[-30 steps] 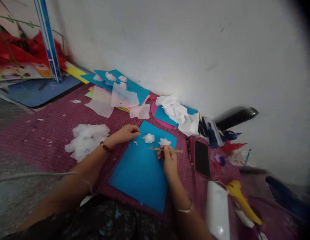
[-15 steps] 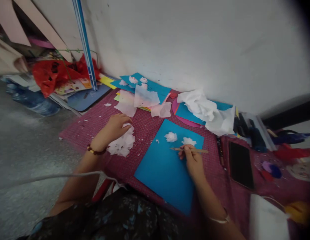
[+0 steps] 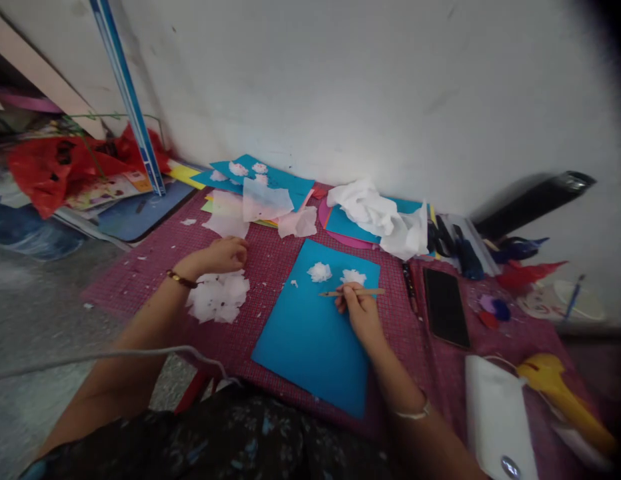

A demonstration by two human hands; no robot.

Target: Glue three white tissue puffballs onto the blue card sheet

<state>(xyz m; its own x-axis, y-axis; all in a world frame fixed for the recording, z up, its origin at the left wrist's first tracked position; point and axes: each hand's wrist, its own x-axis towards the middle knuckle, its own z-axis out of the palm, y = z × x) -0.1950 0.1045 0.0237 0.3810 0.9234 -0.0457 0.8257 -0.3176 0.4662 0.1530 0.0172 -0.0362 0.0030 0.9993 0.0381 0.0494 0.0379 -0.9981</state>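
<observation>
My right hand pinches a light wooden pencil with a dark pointed tip turned left, above a blue sheet. On this sheet sit two ruffled white paper flowers, the right one partly behind my fingers. My left hand is closed with curled fingers at the upper edge of a pile of white tissue paper pieces. Whatever may be between those fingers is hidden. A small white scrap lies on the blue sheet's left side.
Behind lie another blue sheet with pinkish paper flowers, loose tissue squares and crumpled white tissue. A phone, a pen, a white case and a yellow tool are at right. A cable crosses my left forearm.
The view has swung right, bringing more of the table's right side in. My left hand has lifted off the tissue pile, its fingers now curled. My right hand keeps hold of the pencil.
</observation>
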